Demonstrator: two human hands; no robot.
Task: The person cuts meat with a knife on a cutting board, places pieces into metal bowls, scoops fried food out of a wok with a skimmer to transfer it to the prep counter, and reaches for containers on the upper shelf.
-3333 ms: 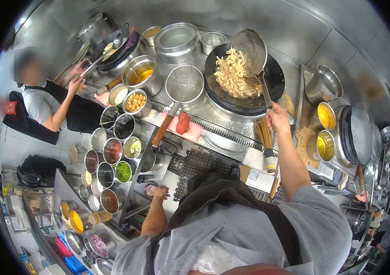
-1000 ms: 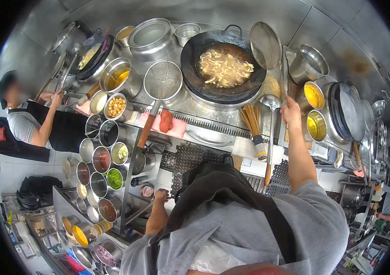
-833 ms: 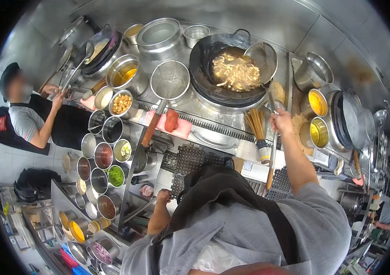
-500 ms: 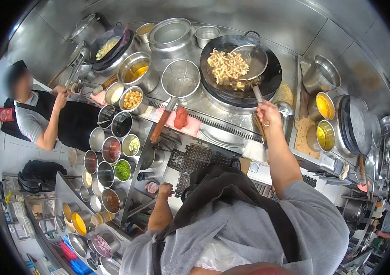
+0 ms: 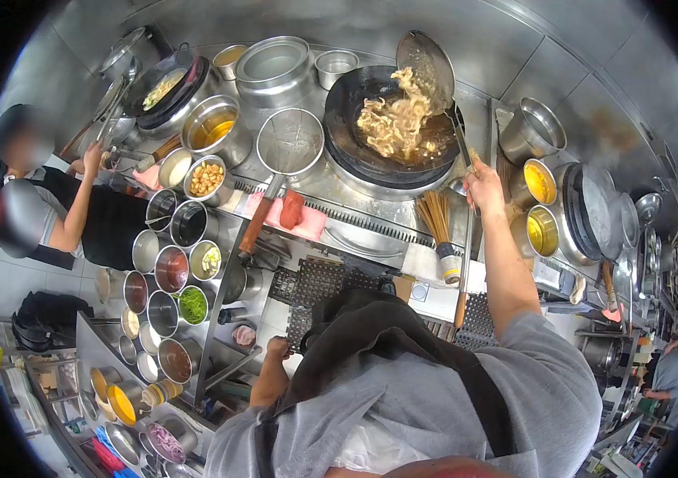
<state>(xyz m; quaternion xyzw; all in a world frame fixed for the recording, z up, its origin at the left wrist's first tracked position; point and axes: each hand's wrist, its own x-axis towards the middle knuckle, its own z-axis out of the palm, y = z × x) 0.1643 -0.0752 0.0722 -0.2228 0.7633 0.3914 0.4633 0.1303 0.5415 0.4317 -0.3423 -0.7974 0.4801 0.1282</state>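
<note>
My right hand grips the handle of a round perforated strainer, raised and tipped steeply over the back right of the black wok. Pale brown strips of food tumble off it into the wok, blurred by motion. My left hand hangs low beside the counter with its fingers curled, and no object shows in it. A bamboo brush stands near the stove's front edge, left of my right forearm. Beside it, a long handle with a wooden end points down toward me.
A wire-mesh strainer rests left of the wok. Pots of yellow liquid stand to the right. Several metal containers line the left counter, one with green shreds. A co-worker stands at the far left by another wok.
The strainer has gone from lying low in the wok to raised and tipped, and its food spills into the wok. The view has shifted slightly. My left hand stays low.
</note>
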